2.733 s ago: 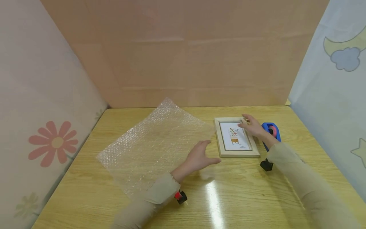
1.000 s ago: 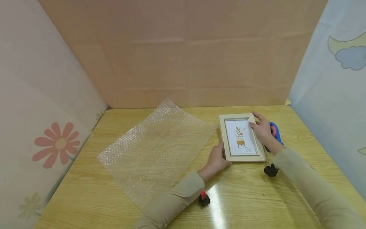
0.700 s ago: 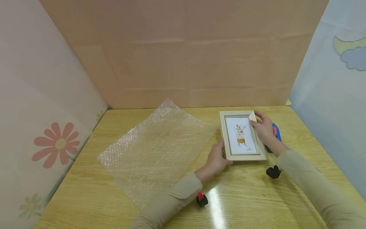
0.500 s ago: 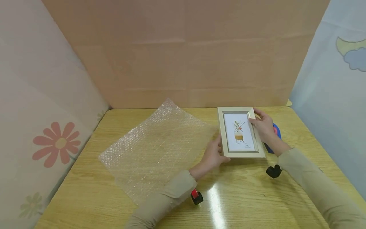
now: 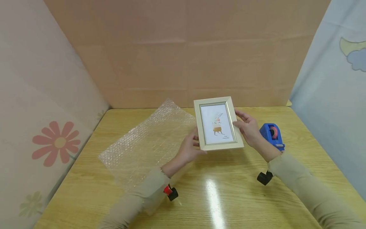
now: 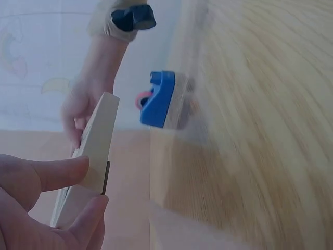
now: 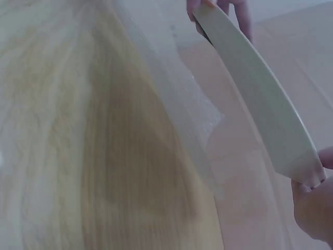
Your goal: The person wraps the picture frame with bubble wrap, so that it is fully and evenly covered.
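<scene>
A cream picture frame point(image 5: 218, 147) with a potted-plant print is held up off the table, tilted toward the head camera. My left hand point(image 5: 188, 148) grips its lower left edge, the thumb on the front side. On the opposite edge my right hand point(image 5: 249, 128) pinches it between thumb and fingers. The left wrist view shows the frame's side point(image 6: 101, 135) edge-on, with thumb and fingers on either face. From the right wrist the same edge point(image 7: 265, 99) spans between both hands. Under and left of the frame lies a sheet of bubble wrap point(image 5: 143, 143).
A blue tape dispenser point(image 5: 271, 135) with a pink roll stands on the wooden table point(image 5: 234, 197), right of the frame. A brown paper-like backdrop point(image 5: 186, 57) rises behind the table. Patterned side walls point(image 5: 60, 95) close in the left and right.
Both hands first reached for the frame lying flat, then took hold of its sides. It has since been lifted and carried left, toward the bubble wrap, uncovering the tape dispenser.
</scene>
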`<state>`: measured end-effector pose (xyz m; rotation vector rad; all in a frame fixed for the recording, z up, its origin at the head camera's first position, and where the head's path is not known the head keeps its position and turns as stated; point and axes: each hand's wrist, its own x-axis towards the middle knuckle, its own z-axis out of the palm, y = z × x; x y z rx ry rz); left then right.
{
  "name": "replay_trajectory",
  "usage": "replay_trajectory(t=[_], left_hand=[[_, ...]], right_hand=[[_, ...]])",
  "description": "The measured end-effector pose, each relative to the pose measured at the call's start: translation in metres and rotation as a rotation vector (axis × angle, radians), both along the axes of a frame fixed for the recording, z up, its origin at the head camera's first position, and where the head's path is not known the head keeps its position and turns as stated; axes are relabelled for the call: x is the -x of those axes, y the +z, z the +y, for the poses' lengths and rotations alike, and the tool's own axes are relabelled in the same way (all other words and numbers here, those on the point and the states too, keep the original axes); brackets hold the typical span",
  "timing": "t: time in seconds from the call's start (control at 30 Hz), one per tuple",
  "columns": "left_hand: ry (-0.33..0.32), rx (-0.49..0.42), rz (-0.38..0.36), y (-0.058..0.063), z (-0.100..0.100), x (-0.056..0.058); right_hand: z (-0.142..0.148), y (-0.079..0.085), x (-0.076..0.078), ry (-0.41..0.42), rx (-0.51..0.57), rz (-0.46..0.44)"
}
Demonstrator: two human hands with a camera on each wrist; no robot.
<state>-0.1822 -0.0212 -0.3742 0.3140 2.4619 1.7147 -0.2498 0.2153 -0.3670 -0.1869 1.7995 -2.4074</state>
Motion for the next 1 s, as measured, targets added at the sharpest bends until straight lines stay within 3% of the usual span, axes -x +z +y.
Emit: replay_trajectory(t=[0.4,0.57,1.0], left_hand=[[0.000,0.034,-0.125,0.004,-0.072,0.006],[0.000,0.026,-0.168,0.001,-0.109,-0.002],[-0.011,0.082,-0.216,-0.017,-0.187,-0.019]], right_hand=[[-0.053,-0.023,-0.009,0.088,-0.099,0.002],[-0.081,-0.031,-0.014,0.119,-0.165,0.006],[-0.149,-0.046,-0.027,0.205,-0.175,-0.076]])
